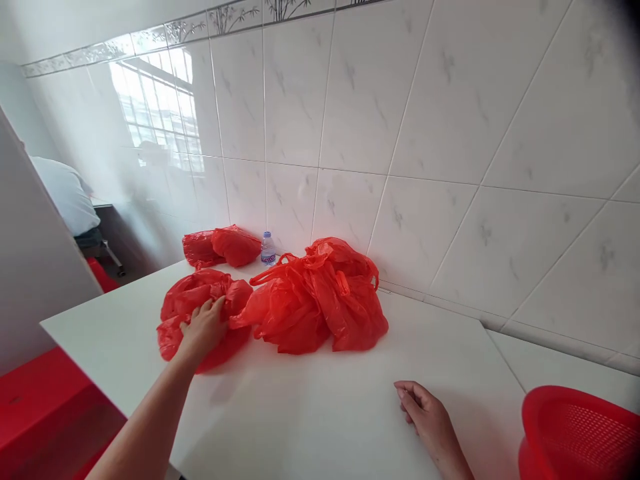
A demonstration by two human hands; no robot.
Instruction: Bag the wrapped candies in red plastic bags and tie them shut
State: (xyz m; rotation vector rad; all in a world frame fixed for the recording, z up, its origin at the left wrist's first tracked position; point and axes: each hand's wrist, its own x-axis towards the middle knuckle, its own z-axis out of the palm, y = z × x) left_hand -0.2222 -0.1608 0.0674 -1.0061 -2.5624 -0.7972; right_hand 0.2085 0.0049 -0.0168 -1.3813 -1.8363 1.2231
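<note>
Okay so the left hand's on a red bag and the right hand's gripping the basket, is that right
Not quite: the head view shows the right hand over the white table, apart from the basket. The left hand is on a red bag.

Hands: two, left hand (205, 325) and right hand (425, 412).
Bag heaps: three, left heap (187, 297), middle heap (325, 300) and rear heap (235, 245).
Bags per heap: overlapping, number cannot be told.
Bottles: one bottle (268, 249).
Baskets: one basket (583, 417) in view.
Tabletops: two, main top (310, 420) and right top (540, 357).
Other people: one person (65, 193), partly hidden.
Stools: one stool (45, 393) at lower left; one more red item (103, 275) near the person, kind unclear.
</note>
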